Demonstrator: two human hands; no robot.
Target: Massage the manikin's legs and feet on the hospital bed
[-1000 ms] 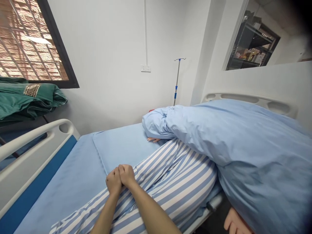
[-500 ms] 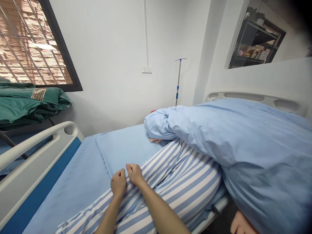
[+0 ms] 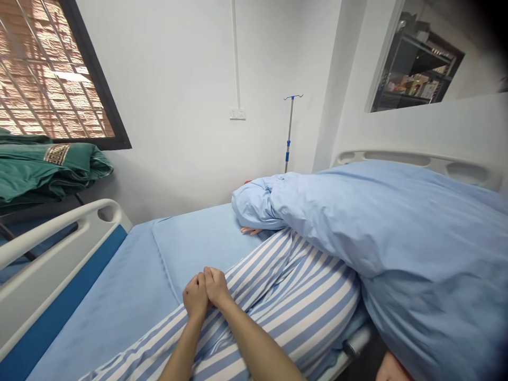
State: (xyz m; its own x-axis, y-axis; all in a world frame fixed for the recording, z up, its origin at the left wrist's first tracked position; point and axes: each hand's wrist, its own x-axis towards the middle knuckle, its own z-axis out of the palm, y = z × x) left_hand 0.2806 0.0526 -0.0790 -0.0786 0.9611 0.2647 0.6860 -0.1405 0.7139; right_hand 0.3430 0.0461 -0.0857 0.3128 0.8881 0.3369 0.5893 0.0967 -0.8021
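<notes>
On the hospital bed [image 3: 130, 296], a figure in blue-and-white striped trousers [image 3: 286, 301] lay along the mattress, its upper part covered by a light blue duvet [image 3: 397, 233]. The duvet was bunched toward the headboard [image 3: 413, 159], which left the striped legs exposed for handling.

The left hand [image 3: 195, 296] and the right hand [image 3: 216, 286] were placed side by side, knuckles touching, on the far edge of the striped trouser leg where it met the blue bed sheet [image 3: 190, 243]. Both hands were curled into closed fists. They appeared to pinch a fold of the striped fabric, although the fingertips were turned away from the camera, so the exact hold could not be confirmed. The paired placement suited gathering the cloth at a single point on the leg.

A pale hand of the figure [image 3: 251, 230] rested on the sheet just beneath the rolled end of the duvet, well apart from the person's own hands.

The white side rail [image 3: 59, 233] with its dark blue panel stood raised on the left side of the bed, forming a barrier on that side. Beyond it, folded green cloth [image 3: 47, 169] lay stacked below the barred window [image 3: 43, 74]. An IV pole [image 3: 289, 132] stood against the white wall near a socket [image 3: 237, 113]. A dark storage shelf [image 3: 416, 74] was visible through the opening at upper right.
</notes>
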